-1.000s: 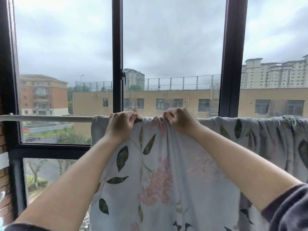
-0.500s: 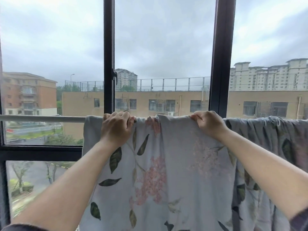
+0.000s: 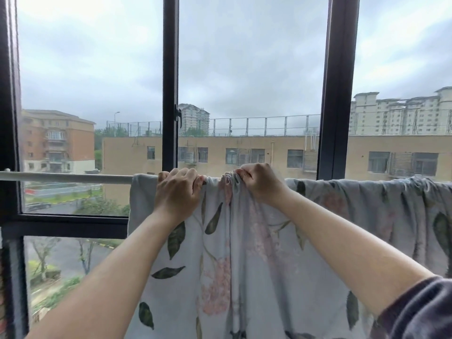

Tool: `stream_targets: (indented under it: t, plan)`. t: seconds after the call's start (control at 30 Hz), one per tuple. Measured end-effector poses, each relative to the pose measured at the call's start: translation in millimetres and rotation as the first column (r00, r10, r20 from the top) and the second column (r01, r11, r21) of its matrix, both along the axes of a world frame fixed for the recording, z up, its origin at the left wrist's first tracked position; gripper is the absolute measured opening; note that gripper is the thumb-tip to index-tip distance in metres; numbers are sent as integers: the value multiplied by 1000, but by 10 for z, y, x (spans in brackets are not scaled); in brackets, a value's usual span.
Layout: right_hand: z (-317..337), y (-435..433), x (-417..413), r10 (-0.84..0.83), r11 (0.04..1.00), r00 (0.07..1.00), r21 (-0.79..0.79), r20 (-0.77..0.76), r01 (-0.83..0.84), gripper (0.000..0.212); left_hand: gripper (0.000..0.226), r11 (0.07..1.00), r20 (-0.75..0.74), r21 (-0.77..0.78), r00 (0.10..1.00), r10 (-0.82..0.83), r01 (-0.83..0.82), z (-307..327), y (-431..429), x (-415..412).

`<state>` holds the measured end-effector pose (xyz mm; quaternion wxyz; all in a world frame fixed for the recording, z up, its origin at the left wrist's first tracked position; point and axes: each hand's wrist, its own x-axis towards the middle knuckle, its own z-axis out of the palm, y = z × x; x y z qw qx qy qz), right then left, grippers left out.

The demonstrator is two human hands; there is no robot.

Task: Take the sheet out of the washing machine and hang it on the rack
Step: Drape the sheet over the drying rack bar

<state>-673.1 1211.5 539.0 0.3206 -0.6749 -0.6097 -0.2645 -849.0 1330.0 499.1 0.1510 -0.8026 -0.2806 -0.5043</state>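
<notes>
Head view: floral sheet [image 3: 247,260], soft, limp, likely damp-heavy, draped over the rack's white rail [image 3: 66,177] from mid-rail rightward; left hand [image 3: 177,192] and right hand [image 3: 259,183] each clutch bunched cloth at the rail-top fold, the surest hold.

The rack rail [image 3: 73,177] is white and horizontal, running 9 to 3 o'clock. It is bare at the 9 o'clock end. A floral sheet [image 3: 239,265] is draped over it from centre to 3 o'clock and hangs toward 6 o'clock, bunched at centre top. The left hand [image 3: 177,192] and right hand [image 3: 259,182] grip the sheet at the rail line.
</notes>
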Motion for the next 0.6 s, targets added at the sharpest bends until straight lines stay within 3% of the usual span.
stream_targets:
  t: [0.13, 0.33, 0.6]
  plan:
    - [-2, -200, 130, 18, 1000, 998, -19, 56, -17, 34, 50, 1000, 8, 18, 1000, -9, 9, -7, 12, 3]
    - [-53, -581, 376, -138, 970, 963, -166, 231, 178, 49, 42, 999, 21, 8, 999, -35, 35, -4, -24, 58]
    - [-149, -495, 377, -163, 984, 941, -17, 296, 175, 49, 39, 999, 17, -23, 999, 49, -49, -30, -98, 25]
